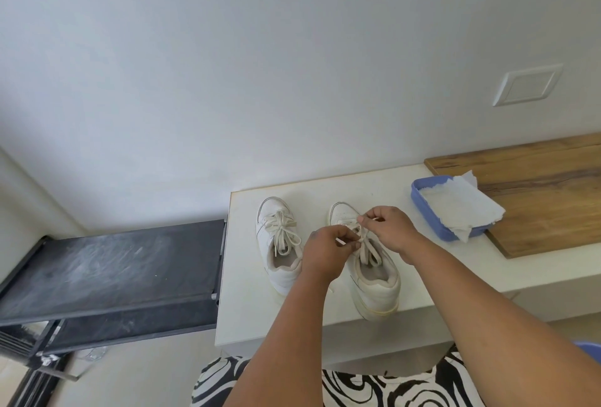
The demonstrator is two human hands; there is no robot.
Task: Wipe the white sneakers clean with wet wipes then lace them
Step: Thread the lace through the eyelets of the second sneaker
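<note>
Two white sneakers stand side by side on a cream counter (247,276), toes toward the wall. The left sneaker (279,244) is laced and its cream lace is tied in a bow. Over the right sneaker (374,280), my left hand (325,252) pinches one part of the cream lace (369,252) near the tongue. My right hand (392,228) pinches another part of the same lace a little farther toward the toe. The lace ends hang over the shoe's opening. A blue tray (432,215) holding white wipes (455,205) sits to the right.
A wooden board (546,198) lies on the counter behind and right of the tray. A black dusty rack (107,273) stands lower, left of the counter. A white wall with a blank plate (527,84) rises behind. My black-and-white patterned clothing (390,387) is below the counter edge.
</note>
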